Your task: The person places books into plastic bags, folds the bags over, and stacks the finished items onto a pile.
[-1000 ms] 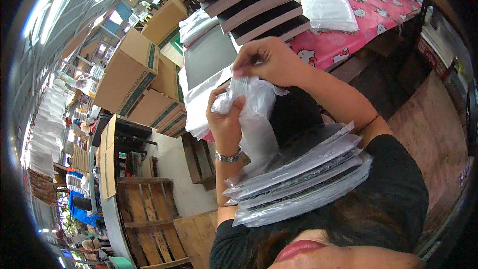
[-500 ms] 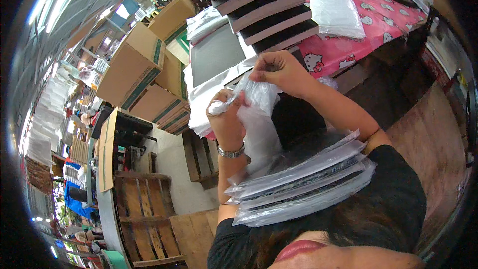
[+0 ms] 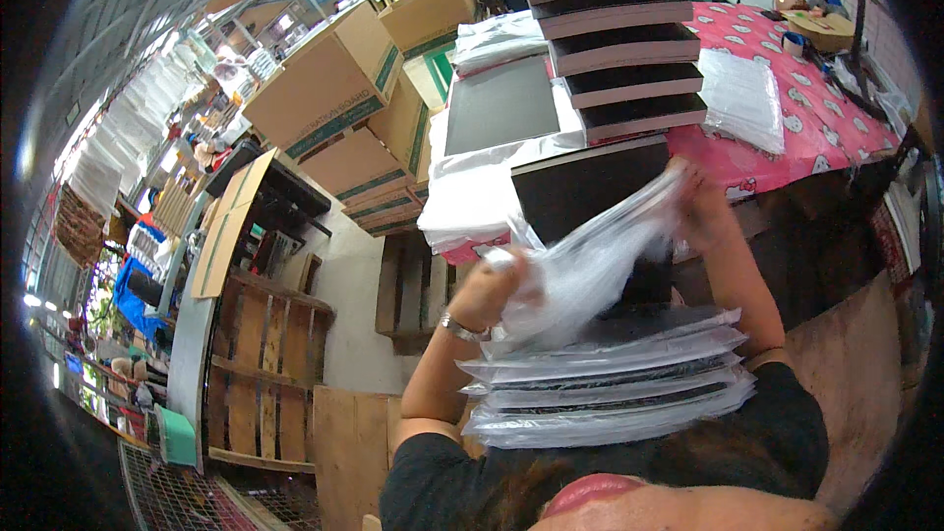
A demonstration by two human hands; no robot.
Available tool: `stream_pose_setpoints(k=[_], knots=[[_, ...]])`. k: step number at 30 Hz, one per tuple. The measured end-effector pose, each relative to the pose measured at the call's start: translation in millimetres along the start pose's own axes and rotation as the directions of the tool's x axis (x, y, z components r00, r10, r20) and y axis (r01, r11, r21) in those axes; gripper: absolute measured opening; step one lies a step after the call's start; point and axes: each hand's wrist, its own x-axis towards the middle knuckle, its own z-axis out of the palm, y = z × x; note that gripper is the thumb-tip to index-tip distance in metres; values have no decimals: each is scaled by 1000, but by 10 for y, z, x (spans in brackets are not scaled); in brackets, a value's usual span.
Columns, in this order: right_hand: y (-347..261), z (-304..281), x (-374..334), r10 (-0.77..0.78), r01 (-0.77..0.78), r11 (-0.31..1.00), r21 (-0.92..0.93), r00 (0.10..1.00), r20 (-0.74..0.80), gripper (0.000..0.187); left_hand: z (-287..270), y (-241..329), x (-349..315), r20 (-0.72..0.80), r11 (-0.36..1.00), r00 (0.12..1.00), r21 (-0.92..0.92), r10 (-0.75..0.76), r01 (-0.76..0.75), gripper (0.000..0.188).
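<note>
A clear plastic bag [image 3: 590, 270] stretches between my two hands, slanting up to the right. My left hand [image 3: 495, 290], with a metal watch at its wrist, grips the bag's lower left end. Its upper right end is in my right hand [image 3: 700, 205], which is blurred. Close to my chest rises a stack of plastic-wrapped black panels [image 3: 610, 388], just below the bag. Past the bag lies a bare black panel [image 3: 580, 187], partly covered by it. Beyond that stands a tall, stepped stack of black panels with pale edges [image 3: 634, 84].
Left of the tall stack, a dark grey panel [image 3: 503, 108] lies on white plastic sheets [image 3: 472, 197]. A pink patterned cloth [image 3: 826, 133] covers the table at right, with a pile of clear bags [image 3: 739, 98]. Cardboard boxes [image 3: 329, 88] and wooden pallets [image 3: 265, 364] stand at left.
My hands have moved apart, the right one to the right and down, the left one lower, pulling the bunched bag out wide. The view has turned, shifting the surroundings rightward.
</note>
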Motion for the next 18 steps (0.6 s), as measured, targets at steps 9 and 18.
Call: stream_pose_setpoints(k=[9, 18], knots=[[-144, 0, -193, 185, -37, 782, -622, 967, 176, 15, 86, 113, -35, 221, 754, 974, 648, -47, -110, 35], [-311, -28, -246, 458, -2, 599, -801, 821, 340, 6, -327, 147, -180, 112, 972, 977, -173, 183, -162, 37]])
